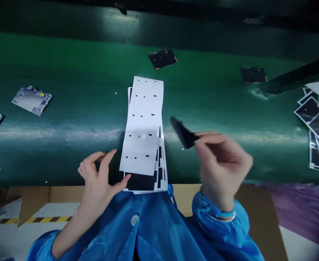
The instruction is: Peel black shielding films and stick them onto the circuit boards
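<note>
My right hand (221, 159) pinches the corner of a black, bent film piece (184, 134), held above the green surface to the right of the sheets. A white sheet (143, 125) with small dark cut-outs lies on top of a stack. Beneath its near end show a black rectangle (140, 182) and other sheets with black patches. My left hand (101, 177) has its fingers apart, nothing between them; its thumb tip is at the stack's lower left edge.
On the green surface (88, 94), circuit boards (32, 100) sit at the left, with one dark board (163, 58) at the far middle and another (254, 74) at the far right. Black-and-white sheets (315, 119) lie at the right edge, beside a dark bar (297, 74).
</note>
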`<move>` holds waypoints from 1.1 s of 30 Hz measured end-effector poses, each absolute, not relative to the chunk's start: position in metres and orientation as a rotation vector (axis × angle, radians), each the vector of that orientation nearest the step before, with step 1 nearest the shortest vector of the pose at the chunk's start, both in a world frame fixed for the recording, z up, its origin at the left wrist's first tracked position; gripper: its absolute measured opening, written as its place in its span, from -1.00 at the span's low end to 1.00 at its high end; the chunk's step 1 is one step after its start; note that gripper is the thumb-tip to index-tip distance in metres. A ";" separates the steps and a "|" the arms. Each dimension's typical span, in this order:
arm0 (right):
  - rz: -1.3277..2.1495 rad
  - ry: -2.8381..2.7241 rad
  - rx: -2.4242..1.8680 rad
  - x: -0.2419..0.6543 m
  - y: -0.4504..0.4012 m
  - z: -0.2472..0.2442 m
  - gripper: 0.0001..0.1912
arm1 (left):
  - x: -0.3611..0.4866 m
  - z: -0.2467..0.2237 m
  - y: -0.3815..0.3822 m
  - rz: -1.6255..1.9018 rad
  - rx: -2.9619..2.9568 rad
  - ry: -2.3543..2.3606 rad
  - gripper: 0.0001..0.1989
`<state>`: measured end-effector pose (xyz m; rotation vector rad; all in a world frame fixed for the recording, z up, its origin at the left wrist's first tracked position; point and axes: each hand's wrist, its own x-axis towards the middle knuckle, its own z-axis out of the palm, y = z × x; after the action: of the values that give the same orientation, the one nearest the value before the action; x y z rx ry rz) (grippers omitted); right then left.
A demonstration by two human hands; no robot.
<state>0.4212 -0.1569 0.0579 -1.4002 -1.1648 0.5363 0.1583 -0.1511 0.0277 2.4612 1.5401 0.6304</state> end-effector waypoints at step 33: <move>0.283 -1.581 -1.428 0.417 -0.150 0.039 -0.82 | 0.065 -0.002 -0.035 0.867 2.356 1.673 -0.53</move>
<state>0.4173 -0.1498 0.0389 -1.4281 -1.5813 0.2830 0.0647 -0.0348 -0.0019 2.3555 1.6730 0.8667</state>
